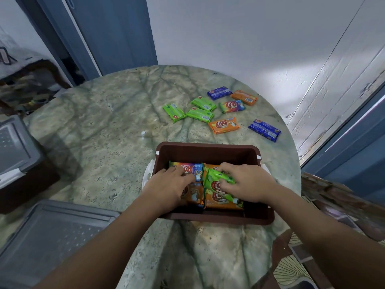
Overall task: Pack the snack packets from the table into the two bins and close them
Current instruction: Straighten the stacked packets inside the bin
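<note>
- A brown bin [208,151] is seen open on a marbled round table [104,122].
- A green packet [218,177] is gripped inside the bin by the right hand [248,184].
- Packed packets are pressed by the left hand [168,184], fingers fairly straight.
- Eight loose packets [224,126] lie beyond the bin.

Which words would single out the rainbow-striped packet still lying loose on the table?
Start at the round marble table and look past the open brown bin to the loose cluster of snack packets at the far right. The rainbow-striped packet lies mid-cluster, just below the far orange packet. Its neighbours are all single-coloured; it alone is multicoloured.
</note>
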### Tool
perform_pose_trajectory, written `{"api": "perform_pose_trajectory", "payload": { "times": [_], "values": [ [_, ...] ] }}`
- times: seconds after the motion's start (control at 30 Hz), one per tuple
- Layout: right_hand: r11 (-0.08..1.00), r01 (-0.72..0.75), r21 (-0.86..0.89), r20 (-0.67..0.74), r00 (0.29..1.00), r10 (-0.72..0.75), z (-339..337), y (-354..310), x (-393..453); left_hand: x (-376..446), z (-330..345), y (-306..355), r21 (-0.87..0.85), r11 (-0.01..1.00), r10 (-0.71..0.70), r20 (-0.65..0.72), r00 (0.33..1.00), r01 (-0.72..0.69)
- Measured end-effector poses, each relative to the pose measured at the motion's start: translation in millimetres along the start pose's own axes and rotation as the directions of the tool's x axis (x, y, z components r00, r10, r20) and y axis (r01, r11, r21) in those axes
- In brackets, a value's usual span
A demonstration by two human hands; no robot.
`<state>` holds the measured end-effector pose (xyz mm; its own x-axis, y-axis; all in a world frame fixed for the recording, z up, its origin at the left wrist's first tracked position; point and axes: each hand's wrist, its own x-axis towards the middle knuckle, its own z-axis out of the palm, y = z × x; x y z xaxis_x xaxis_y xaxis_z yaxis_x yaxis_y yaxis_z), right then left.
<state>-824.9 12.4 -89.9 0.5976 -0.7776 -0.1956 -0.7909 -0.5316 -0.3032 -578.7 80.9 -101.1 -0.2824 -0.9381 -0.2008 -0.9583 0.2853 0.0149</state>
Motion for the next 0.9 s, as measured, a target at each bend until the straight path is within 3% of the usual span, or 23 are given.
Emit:
{"api": "perform_pose_trajectory", "payload": {
  "times": [0.27, 0.53, 0.63, 0.9],
  "values": [
    [0.991, 0.072, -0.116, 0.197, 0.979, -0.048, -8, -3, 9, 0, 0, 1, -0.001, 1.000, 0.007, 0.000, 1.000, -0.007],
    [0.978, 0.130, -0.163, 0.135, 0.985, -0.109, 1, 1, 7, 0, 3, -1, 0.015, 1.000, -0.003, 0.001, 1.000, 0.003],
    [0.952, 0.159, -0.262, 0.097, 0.986, -0.138, 7, 2, 5, 0, 3, 0, 0.016, 1.000, -0.004, 0.000, 1.000, 0.004],
    [0.924, 0.221, -0.313, 0.147, 0.972, -0.183, 11, -4, 2, 0, 1, 1, 0.016, 1.000, 0.002, 0.010, 1.000, -0.002]
  ]
}}
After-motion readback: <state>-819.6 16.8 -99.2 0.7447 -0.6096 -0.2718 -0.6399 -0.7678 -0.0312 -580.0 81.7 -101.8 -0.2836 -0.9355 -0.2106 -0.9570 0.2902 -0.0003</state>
